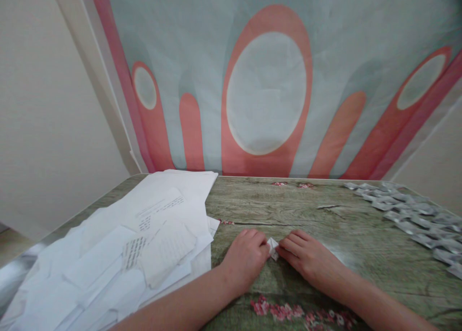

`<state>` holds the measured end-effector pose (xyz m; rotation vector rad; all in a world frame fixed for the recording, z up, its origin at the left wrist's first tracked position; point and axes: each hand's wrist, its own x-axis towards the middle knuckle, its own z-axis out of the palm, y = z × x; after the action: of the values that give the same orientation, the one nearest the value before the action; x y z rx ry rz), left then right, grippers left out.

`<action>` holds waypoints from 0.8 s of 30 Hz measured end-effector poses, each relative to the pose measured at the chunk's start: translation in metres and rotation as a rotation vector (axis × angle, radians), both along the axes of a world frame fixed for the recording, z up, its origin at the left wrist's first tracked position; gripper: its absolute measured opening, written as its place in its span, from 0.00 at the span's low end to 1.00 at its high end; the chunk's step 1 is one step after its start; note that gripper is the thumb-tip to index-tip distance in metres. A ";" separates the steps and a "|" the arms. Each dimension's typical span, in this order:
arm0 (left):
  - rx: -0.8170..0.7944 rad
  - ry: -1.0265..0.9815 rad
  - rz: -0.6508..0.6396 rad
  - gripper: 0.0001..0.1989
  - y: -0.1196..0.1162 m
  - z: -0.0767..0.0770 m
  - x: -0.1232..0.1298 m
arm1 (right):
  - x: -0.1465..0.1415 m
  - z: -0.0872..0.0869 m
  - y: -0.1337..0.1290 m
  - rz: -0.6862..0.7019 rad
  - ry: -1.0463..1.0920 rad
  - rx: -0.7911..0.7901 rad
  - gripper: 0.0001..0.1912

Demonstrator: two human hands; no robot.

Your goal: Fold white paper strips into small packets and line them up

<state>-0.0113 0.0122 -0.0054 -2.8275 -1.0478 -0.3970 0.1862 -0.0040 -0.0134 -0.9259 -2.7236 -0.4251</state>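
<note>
A small folded piece of white paper is pinched between my two hands, just above or on the table. My left hand grips its left side with the fingers closed. From the other side, my right hand holds the right edge, its fingers pressed together. The paper has creases and a pointed top. Parts of it are hidden behind my fingertips.
A spread-out heap of white paper sheets, some printed, covers the table's left side. Rows of folded silvery-grey pieces lie at the right. The wood-patterned table meets a grey and coral patterned backdrop at its far edge.
</note>
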 end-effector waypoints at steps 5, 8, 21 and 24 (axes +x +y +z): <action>-0.085 0.002 -0.033 0.08 0.002 0.008 -0.003 | 0.002 -0.001 0.003 0.009 0.026 0.008 0.08; -0.118 -0.002 -0.035 0.08 0.003 0.012 -0.005 | 0.003 -0.002 0.004 0.000 0.045 0.004 0.07; -0.213 -0.121 -0.021 0.07 0.008 0.008 -0.009 | 0.006 -0.009 0.007 -0.094 0.327 -0.186 0.09; -0.257 -0.181 -0.005 0.06 0.006 0.009 -0.008 | 0.005 -0.007 0.006 -0.109 0.358 -0.234 0.08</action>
<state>-0.0197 0.0187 0.0032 -3.0663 -1.2057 -0.5669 0.1912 0.0022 -0.0208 -1.0930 -2.4338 0.0450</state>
